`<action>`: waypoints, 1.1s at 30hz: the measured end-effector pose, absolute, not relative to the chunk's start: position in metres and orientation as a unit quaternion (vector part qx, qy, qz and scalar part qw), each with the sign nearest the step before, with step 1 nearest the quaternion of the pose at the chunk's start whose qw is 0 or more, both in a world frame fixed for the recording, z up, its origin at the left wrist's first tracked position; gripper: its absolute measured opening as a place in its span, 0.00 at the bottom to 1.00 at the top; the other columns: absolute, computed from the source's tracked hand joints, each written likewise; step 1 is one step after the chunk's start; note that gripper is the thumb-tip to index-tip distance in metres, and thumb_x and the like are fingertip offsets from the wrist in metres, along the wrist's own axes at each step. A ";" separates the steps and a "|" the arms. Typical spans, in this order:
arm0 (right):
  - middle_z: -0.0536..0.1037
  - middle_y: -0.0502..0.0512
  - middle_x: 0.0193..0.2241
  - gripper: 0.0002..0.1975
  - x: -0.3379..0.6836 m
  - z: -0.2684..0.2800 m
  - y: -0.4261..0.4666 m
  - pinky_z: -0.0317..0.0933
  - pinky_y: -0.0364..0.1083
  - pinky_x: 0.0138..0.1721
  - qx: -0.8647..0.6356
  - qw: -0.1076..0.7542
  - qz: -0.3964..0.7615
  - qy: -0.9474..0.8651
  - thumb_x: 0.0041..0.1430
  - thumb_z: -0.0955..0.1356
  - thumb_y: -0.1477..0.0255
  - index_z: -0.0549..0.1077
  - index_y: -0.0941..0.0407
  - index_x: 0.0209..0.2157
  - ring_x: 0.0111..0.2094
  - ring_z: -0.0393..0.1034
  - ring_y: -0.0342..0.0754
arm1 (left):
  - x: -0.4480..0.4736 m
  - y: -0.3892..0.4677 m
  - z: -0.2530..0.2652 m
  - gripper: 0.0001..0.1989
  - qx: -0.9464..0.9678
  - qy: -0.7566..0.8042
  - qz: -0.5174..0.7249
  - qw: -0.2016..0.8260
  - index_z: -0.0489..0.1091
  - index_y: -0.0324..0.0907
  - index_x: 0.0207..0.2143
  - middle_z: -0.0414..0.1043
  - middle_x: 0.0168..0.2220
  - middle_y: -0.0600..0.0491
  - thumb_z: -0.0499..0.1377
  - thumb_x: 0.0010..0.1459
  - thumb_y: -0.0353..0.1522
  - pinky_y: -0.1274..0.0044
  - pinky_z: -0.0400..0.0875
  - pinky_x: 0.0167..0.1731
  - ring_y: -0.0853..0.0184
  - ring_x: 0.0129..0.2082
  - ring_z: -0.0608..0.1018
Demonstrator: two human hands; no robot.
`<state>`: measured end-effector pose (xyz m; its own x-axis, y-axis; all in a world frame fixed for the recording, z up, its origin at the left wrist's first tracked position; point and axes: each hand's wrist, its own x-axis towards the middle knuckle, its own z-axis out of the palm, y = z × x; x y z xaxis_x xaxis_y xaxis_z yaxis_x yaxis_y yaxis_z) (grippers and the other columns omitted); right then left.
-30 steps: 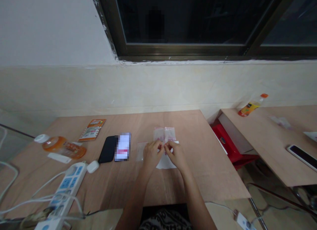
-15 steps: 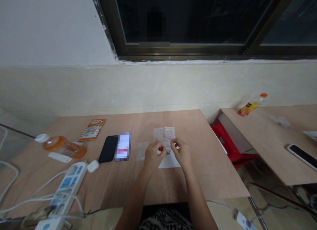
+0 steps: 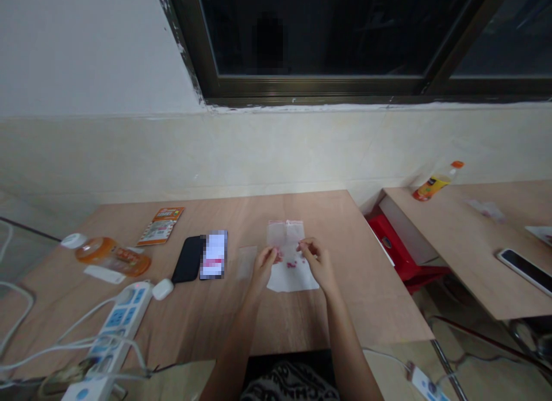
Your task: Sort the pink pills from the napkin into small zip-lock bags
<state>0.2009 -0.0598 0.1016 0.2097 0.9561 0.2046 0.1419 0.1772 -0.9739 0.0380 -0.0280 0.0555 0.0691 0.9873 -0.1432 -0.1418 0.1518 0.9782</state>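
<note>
A white sheet of paper (image 3: 294, 282) lies on the desk with several small red pieces (image 3: 292, 265) on it. Over its left side, my left hand (image 3: 264, 268) is closed in a pinch, with something pinkish at its fingertips too small to name. My right hand (image 3: 319, 264) hovers over the paper's right side, thumb and index finger pressed together; whatever they may hold is too small to make out. Beyond the hands lie two clear zip bags (image 3: 276, 233) side by side. Another clear bag (image 3: 245, 262) rests just left of my left hand.
To the left are a lit phone (image 3: 214, 254), a black phone (image 3: 187, 259), a white earbud case (image 3: 163, 289), an orange packet (image 3: 161, 226), a lying drink bottle (image 3: 112, 256) and a power strip (image 3: 115, 326) with cables. A second desk (image 3: 470, 240) on the right bears a bottle (image 3: 435, 183) and a phone (image 3: 526, 272).
My hands have moved slightly apart. The red pieces and more of the white paper now show between them, where a clear film-like thing was before.
</note>
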 end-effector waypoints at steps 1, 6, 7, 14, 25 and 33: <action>0.77 0.52 0.27 0.12 0.201 0.097 -0.058 0.60 0.43 0.27 -0.534 0.588 0.358 -0.491 0.59 0.67 0.61 0.72 0.55 0.36 0.24 0.68 0.44 | 0.038 -0.028 0.057 0.24 0.437 0.479 0.487 0.586 0.73 0.38 0.31 0.76 0.29 0.50 0.63 0.47 0.51 0.76 0.71 0.32 0.68 0.27 0.76; 0.74 0.50 0.25 0.14 0.199 0.086 -0.056 0.57 0.42 0.25 -0.536 0.599 0.368 -0.467 0.56 0.68 0.58 0.73 0.55 0.31 0.23 0.65 0.43 | 0.036 -0.027 0.068 0.21 0.461 0.477 0.502 0.555 0.71 0.38 0.29 0.75 0.26 0.51 0.62 0.49 0.49 0.78 0.68 0.29 0.70 0.25 0.75; 0.73 0.50 0.23 0.15 0.198 0.085 -0.055 0.56 0.42 0.24 -0.537 0.590 0.373 -0.473 0.56 0.68 0.57 0.73 0.55 0.30 0.23 0.64 0.43 | 0.035 -0.026 0.071 0.21 0.472 0.478 0.499 0.547 0.71 0.39 0.28 0.75 0.25 0.52 0.62 0.49 0.49 0.78 0.68 0.29 0.70 0.25 0.74; 0.67 0.48 0.19 0.20 0.190 0.081 -0.050 0.53 0.42 0.25 -0.511 0.574 0.406 -0.494 0.54 0.68 0.52 0.72 0.55 0.23 0.23 0.59 0.43 | 0.028 -0.031 0.090 0.21 0.548 0.470 0.449 0.526 0.72 0.39 0.28 0.75 0.24 0.51 0.60 0.52 0.50 0.76 0.68 0.30 0.67 0.26 0.75; 0.57 0.44 0.12 0.30 0.180 0.066 -0.047 0.37 0.42 0.17 -0.499 0.591 0.520 -0.362 0.52 0.64 0.43 0.66 0.56 0.16 0.15 0.43 0.38 | 0.012 -0.036 0.118 0.25 0.531 0.497 0.430 0.535 0.75 0.38 0.37 0.77 0.29 0.48 0.57 0.53 0.51 0.74 0.70 0.34 0.65 0.29 0.76; 0.64 0.44 0.15 0.26 0.173 0.057 -0.047 0.40 0.40 0.17 -0.466 0.607 0.570 -0.299 0.51 0.67 0.45 0.69 0.56 0.22 0.14 0.45 0.37 | 0.013 -0.043 0.138 0.19 0.554 0.487 0.422 0.527 0.76 0.40 0.35 0.78 0.30 0.49 0.60 0.53 0.47 0.75 0.70 0.33 0.66 0.29 0.76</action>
<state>0.1726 -0.0472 0.0573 0.1707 0.9707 -0.1689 -0.4136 -0.0850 -0.9065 0.0128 -0.0430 0.1384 0.1700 0.9844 -0.0458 0.0940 0.0300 0.9951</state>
